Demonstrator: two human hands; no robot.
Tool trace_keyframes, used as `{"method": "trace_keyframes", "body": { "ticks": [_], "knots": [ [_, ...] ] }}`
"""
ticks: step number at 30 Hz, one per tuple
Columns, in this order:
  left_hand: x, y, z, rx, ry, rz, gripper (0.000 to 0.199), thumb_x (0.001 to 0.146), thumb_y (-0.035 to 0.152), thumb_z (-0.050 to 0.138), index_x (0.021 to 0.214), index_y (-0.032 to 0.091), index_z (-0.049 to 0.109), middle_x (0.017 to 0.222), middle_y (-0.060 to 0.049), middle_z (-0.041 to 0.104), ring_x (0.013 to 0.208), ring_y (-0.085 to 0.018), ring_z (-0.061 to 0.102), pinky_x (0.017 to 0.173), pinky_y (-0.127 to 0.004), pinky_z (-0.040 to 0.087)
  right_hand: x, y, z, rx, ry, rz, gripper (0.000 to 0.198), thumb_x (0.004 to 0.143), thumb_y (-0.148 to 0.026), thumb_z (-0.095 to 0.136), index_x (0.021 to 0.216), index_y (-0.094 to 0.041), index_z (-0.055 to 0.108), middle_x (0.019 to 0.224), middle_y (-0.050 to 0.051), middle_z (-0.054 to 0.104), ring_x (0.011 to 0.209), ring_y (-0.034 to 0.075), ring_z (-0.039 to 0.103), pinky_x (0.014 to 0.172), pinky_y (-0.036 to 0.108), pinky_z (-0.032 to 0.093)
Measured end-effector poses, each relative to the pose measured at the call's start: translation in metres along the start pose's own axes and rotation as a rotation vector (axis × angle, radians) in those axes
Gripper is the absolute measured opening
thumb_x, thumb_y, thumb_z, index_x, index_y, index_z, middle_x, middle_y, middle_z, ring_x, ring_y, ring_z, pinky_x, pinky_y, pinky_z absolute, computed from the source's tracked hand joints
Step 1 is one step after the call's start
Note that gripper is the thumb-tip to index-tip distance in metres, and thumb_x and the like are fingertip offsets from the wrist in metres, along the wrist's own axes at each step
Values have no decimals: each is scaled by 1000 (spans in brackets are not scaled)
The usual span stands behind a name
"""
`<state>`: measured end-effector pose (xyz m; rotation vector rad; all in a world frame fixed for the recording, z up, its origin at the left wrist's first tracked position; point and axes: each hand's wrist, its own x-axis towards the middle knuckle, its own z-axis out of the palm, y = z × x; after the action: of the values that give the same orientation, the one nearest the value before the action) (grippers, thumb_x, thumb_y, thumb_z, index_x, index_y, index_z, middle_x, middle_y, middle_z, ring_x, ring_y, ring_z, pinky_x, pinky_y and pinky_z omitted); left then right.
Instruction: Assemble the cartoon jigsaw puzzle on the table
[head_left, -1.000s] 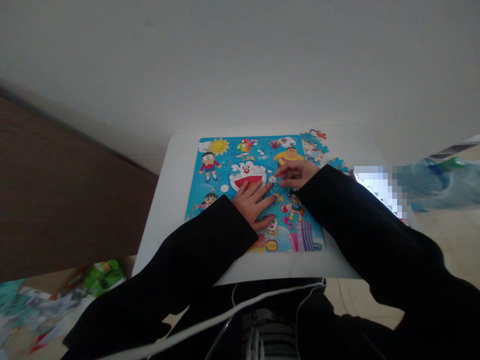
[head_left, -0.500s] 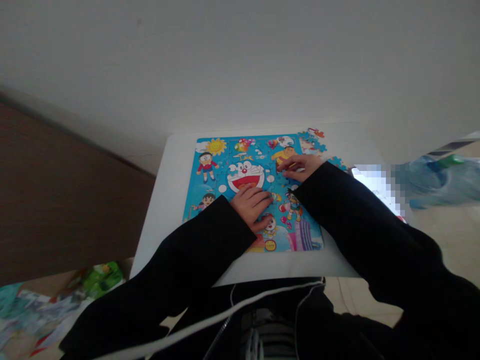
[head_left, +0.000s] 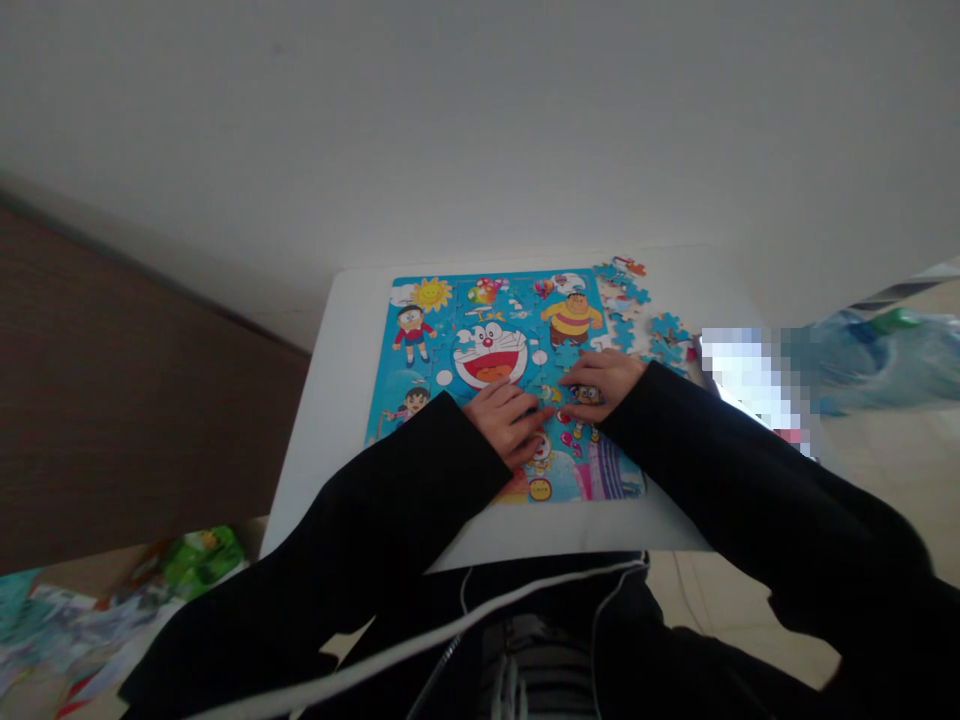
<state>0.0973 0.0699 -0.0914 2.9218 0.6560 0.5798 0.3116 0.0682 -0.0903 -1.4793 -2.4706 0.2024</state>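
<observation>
The right hand [head_left: 606,383] is coming back from the upper right of the cartoon jigsaw puzzle [head_left: 480,340] toward the middle, now meeting the left hand [head_left: 508,420] just below the big cat face. Both are lying flat, fingers spread, pressing on the puzzle's centre pieces; neither grip is holding anything. The puzzle is resting on the white counter [head_left: 330,400], with loose pieces [head_left: 637,315] lying by its upper right corner.
</observation>
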Motion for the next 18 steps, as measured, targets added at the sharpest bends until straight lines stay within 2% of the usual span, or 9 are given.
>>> {"method": "trace_keyframes", "body": {
  "ticks": [5,10,16,18],
  "knots": [
    [0,-2,1,20,23,17,28,84,30,44,104,18,60,89,-6,62,87,-19,54,85,-39,41,10,5,-3,120,-90,31,31,60,-38,68,82,-16,66,75,5,61,68,16,56,62,27,43],
    [0,-7,10,62,126,91,27,82,30,45,99,18,61,83,-4,62,81,-18,54,83,-39,43,15,6,-8,151,-154,46,28,59,-35,69,81,-17,65,73,3,62,61,12,54,57,23,42],
    [1,-5,11,145,284,184,19,81,26,48,90,18,63,76,-1,64,74,-15,57,83,-37,44,15,2,-13,-17,-151,-55,30,63,-36,66,87,-19,68,81,6,65,72,18,58,67,29,43],
    [2,-3,9,156,327,235,15,80,22,49,84,17,63,74,0,65,72,-14,58,83,-34,44,17,1,-14,-29,-199,-72,27,64,-33,66,87,-20,68,81,6,65,72,17,59,66,28,43]
  ]
}}
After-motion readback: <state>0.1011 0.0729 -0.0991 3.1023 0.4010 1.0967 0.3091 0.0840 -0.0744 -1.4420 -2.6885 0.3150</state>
